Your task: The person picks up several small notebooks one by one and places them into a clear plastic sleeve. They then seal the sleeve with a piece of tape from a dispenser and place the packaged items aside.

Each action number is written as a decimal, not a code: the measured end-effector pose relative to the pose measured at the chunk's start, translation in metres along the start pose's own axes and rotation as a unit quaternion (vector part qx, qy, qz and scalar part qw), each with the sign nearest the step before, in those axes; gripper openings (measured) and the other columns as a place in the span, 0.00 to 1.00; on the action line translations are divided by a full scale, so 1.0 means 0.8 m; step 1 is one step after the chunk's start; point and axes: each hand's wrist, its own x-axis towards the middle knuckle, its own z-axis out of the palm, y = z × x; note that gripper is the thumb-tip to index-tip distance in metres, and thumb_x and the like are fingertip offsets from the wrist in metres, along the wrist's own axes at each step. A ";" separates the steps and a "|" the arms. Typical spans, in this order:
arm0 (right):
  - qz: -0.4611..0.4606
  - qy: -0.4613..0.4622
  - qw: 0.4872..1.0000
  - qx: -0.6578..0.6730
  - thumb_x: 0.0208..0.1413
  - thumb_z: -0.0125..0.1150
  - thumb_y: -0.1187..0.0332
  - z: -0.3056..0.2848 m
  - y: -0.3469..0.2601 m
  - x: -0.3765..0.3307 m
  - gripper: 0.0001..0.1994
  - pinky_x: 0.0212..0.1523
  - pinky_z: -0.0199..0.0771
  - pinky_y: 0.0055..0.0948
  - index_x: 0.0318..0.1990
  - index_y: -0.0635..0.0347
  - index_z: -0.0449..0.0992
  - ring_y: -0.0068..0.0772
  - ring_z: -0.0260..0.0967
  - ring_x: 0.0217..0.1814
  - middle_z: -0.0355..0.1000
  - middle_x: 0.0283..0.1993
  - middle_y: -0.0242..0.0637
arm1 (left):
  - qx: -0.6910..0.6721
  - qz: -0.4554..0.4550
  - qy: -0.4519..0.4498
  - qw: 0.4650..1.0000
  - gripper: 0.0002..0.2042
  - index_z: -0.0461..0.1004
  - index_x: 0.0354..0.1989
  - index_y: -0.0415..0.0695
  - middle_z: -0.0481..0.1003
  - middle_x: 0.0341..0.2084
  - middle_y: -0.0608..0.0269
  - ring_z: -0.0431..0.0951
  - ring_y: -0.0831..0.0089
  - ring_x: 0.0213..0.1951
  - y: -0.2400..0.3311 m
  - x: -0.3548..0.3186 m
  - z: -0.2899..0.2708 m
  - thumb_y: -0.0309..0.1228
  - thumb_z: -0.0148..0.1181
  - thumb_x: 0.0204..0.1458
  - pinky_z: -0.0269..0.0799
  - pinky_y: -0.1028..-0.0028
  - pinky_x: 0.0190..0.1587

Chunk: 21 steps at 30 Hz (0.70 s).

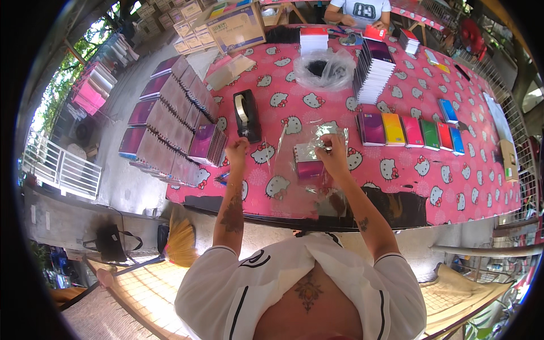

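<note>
Pink printed tablecloth (396, 187), crinkly clear wrap (317, 141), hands (331, 156)

1. The worktop (396, 187) wears a smooth, printed pink plastic cloth with a slight sheen.
2. The bag (309, 148) under the right hand (334, 158) is clear, crinkled, glossy film.
3. The notebooks (411, 131) at 2 o'clock have glossy coloured covers.
4. The tape dispenser (247, 115) at 11 o'clock is black, matt plastic.
5. The box (235, 27) at 12 o'clock is matt cardboard.
</note>
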 end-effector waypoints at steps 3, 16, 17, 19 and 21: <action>-0.001 0.021 1.000 0.009 0.50 0.65 0.72 -0.005 0.016 0.002 0.18 0.48 0.72 0.36 0.49 0.63 0.70 0.38 0.70 0.47 0.68 0.47 0.42 | 0.510 0.215 -0.049 0.831 0.05 0.80 0.33 0.44 0.80 0.27 0.53 0.81 0.55 0.28 0.100 -0.004 0.005 0.31 0.61 0.52 0.77 0.62 0.33; 0.068 -0.054 0.983 0.165 0.52 0.66 0.74 -0.013 0.026 0.003 0.23 0.51 0.70 0.32 0.54 0.61 0.65 0.33 0.65 0.52 0.64 0.50 0.38 | 0.471 0.187 -0.708 0.491 0.13 0.78 0.30 0.40 0.77 0.22 0.61 0.78 0.68 0.28 0.212 -0.030 0.228 0.39 0.66 0.48 0.72 0.67 0.32; 0.066 -0.056 0.981 0.171 0.53 0.66 0.74 -0.006 0.023 0.001 0.23 0.52 0.70 0.32 0.55 0.61 0.65 0.33 0.65 0.52 0.64 0.50 0.38 | 0.394 0.148 -0.723 0.547 0.12 0.78 0.30 0.40 0.77 0.23 0.61 0.78 0.68 0.29 0.164 -0.013 0.212 0.38 0.65 0.49 0.72 0.67 0.33; 0.064 -0.057 0.978 0.188 0.54 0.66 0.74 0.005 0.014 -0.002 0.23 0.53 0.70 0.32 0.56 0.61 0.64 0.32 0.64 0.54 0.64 0.51 0.38 | 0.235 0.153 -0.707 0.649 0.11 0.78 0.28 0.39 0.78 0.24 0.61 0.78 0.69 0.29 0.097 -0.006 0.181 0.36 0.64 0.51 0.72 0.66 0.34; 0.062 -0.040 0.978 0.196 0.55 0.66 0.73 0.002 0.017 -0.008 0.24 0.54 0.69 0.31 0.58 0.61 0.64 0.31 0.63 0.55 0.64 0.52 0.38 | 0.158 0.081 -0.605 0.776 0.10 0.78 0.28 0.39 0.78 0.25 0.62 0.78 0.69 0.30 0.075 -0.035 0.170 0.34 0.62 0.53 0.72 0.66 0.35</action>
